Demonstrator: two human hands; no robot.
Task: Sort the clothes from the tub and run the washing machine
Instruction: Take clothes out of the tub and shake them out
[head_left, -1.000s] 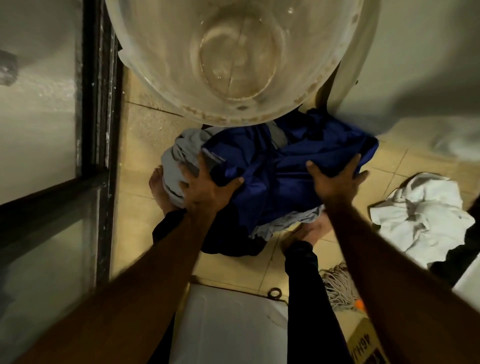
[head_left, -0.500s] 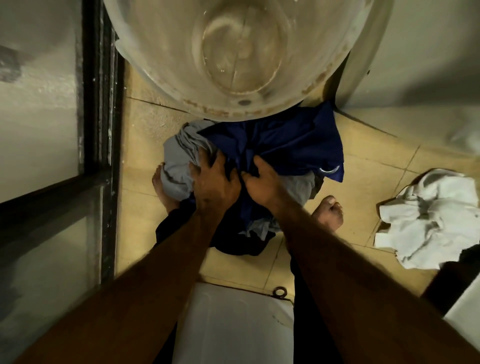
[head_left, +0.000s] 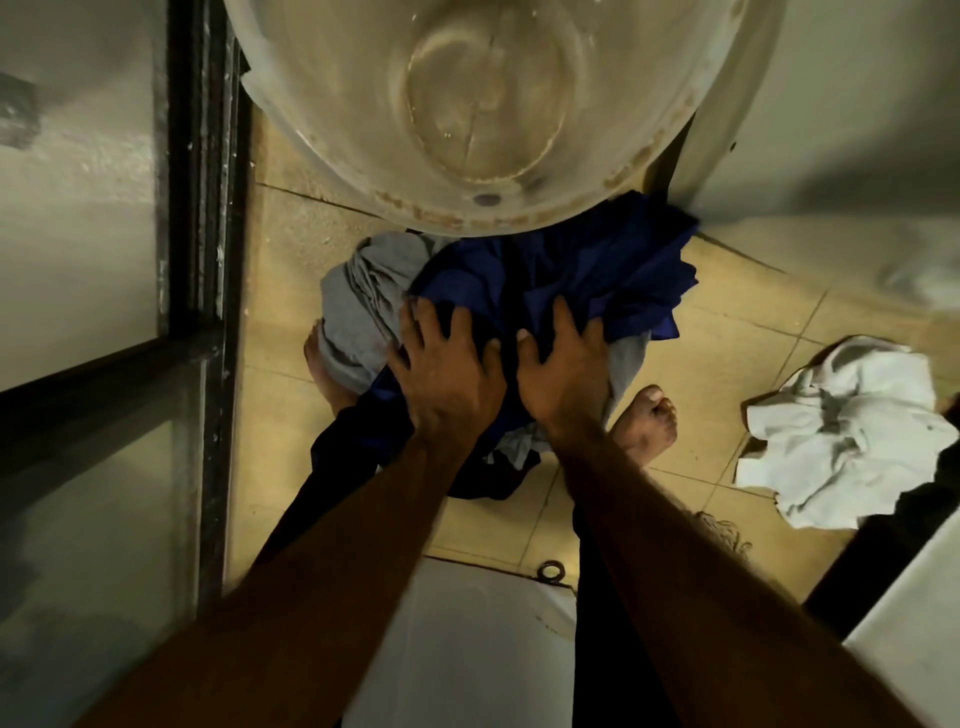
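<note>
A pale round tub (head_left: 332, 130) fills the top of the view, with nothing lying inside it. Below its rim lies a heap of clothes on the tiled floor: a dark blue garment (head_left: 587, 270) on top and a grey garment (head_left: 358, 301) at its left. My left hand (head_left: 447, 371) presses into the blue cloth with fingers curled on it. Beside it, almost touching, my right hand (head_left: 563, 371) grips the same blue cloth. The heap hides most of my left foot.
A crumpled white cloth (head_left: 841, 431) lies on the floor at the right. My bare right foot (head_left: 647, 415) stands beside the heap. A dark-framed glass door (head_left: 197, 260) runs down the left. A white surface (head_left: 467, 644) sits below, a white wall at top right.
My right hand moved left across the blue garment until it met my left hand, bunching the cloth into a narrower heap. The blue fabric no longer spreads to the right.
</note>
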